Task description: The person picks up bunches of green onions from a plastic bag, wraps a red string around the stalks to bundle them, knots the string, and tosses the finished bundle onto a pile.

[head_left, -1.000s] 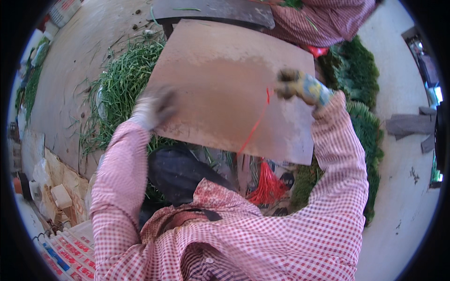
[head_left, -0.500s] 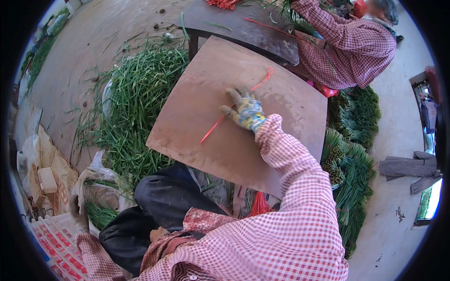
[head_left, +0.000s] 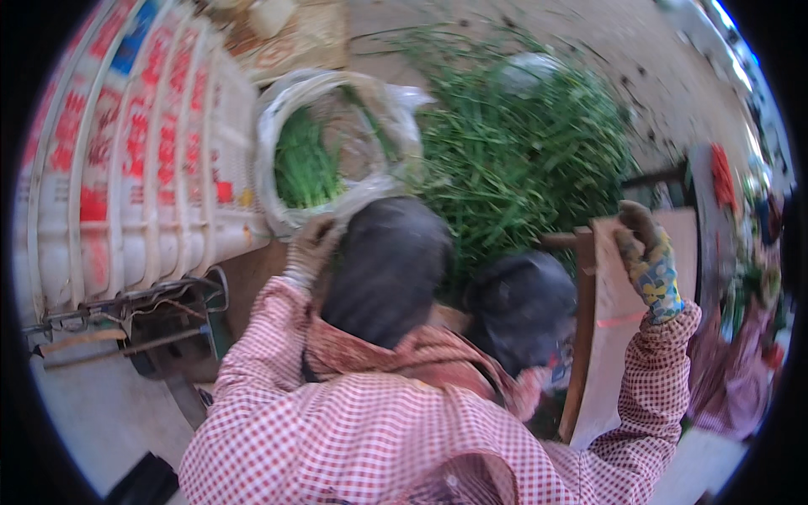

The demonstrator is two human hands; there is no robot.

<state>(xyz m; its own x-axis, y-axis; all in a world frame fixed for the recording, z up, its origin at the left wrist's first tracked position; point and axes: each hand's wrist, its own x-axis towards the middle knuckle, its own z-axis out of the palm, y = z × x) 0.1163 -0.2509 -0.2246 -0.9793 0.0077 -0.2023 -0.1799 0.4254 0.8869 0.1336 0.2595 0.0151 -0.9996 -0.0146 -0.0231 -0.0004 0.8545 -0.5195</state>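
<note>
My left hand [head_left: 310, 247], in a pale soiled glove, has its fingers curled at the near rim of a clear plastic bag [head_left: 263, 172], next to my knee. Inside the bag's round mouth lies a bundle of green stalks [head_left: 303, 160]. My right hand [head_left: 650, 259], gloved in a blue and yellow pattern, is raised over the brown board [head_left: 608, 370]. Its thumb and fingers are apart, with nothing between them. A red tie strip [head_left: 619, 320] lies on the board beside the right wrist.
A big heap of loose green stalks [head_left: 522, 143] lies beyond my knees. On the left stands a white slatted crate [head_left: 143, 168] with red markings. A person in a checked shirt [head_left: 741, 370] sits at the far right, by a dark table [head_left: 705, 185].
My view has swung to the left, toward the bag and crate. The right hand has come off the middle of the board and the strip. My left hand stays at the bag.
</note>
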